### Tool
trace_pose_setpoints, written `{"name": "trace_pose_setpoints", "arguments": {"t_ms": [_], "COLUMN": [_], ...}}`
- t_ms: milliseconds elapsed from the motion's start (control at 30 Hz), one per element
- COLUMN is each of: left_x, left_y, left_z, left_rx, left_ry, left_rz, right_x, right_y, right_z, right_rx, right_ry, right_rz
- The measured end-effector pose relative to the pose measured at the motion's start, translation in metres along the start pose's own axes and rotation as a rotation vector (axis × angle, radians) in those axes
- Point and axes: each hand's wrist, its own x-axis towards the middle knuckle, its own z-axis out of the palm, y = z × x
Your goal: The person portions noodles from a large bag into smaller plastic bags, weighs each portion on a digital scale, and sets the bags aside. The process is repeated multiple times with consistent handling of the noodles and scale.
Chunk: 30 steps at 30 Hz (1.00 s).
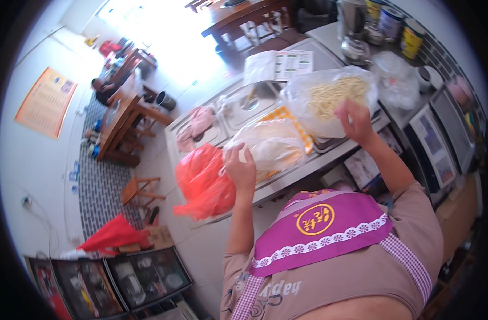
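My left hand (241,166) is at the left edge of a clear plastic bag (274,140), its fingers bent. Whether they grip the film is unclear. Left of this hand sits a bulging red plastic bag (206,180) at the counter's edge. My right hand (356,122), curled and slightly blurred, is over the near right side of a second clear bag (298,96). Pale yellow noodles (334,96) lie spread in that bag, just beyond my fingers. Anything between those fingertips cannot be made out. Under the bags shows an orange-and-white checked cloth (304,134).
The steel counter (282,182) has lidded pans (250,106), a pink cloth (202,120) and an open printed booklet (294,65). Tins (412,39) and a crumpled plastic bag (393,78) stand right. A folding stool (142,191) is left; a person (104,90) sits by a far wooden table (120,120).
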Motion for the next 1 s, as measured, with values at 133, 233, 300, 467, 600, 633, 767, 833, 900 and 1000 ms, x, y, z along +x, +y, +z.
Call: {"name": "trace_pose_setpoints", "arguments": {"t_ms": [133,233,300,467,600,633,767,833,900,1000], "left_x": [0.011,0.030,0.053,0.077,0.081,0.081,0.083,0.083,0.084,0.085], "left_y": [0.039,0.080,0.091,0.071,0.064,0.068,0.086,0.093,0.096,0.098], "left_z": [0.030,0.075,0.104,0.115,0.102,0.100,0.099,0.099,0.100,0.101], "left_rx": [-0.130,0.060,0.039,-0.869,-1.220,-1.224,-1.259,-1.282,-1.257,-1.239], "left_ry": [-0.054,0.078,-0.046,-0.363,-0.490,-0.507,-0.630,-0.680,-0.718,-0.726], "left_rz": [0.000,0.234,0.128,-0.465,-0.584,-0.564,-0.459,-0.418,-0.386,-0.378], "right_x": [0.022,0.034,0.041,0.009,-0.004,0.002,0.058,0.087,0.117,0.144], "right_y": [0.090,0.128,0.133,0.143,0.179,0.182,0.159,0.126,0.093,0.058], "right_z": [0.026,0.073,0.108,0.096,0.032,0.023,-0.034,-0.064,-0.084,-0.104], "right_rx": [-0.519,-0.537,-0.582,-0.621,-0.473,-0.455,-0.288,-0.055,0.130,0.420], "right_ry": [-0.415,-0.803,-0.836,-0.932,-0.860,-0.827,-0.375,-0.218,-0.205,-0.236], "right_rz": [0.412,0.533,0.252,0.254,0.402,0.497,0.212,0.190,0.364,0.453]}}
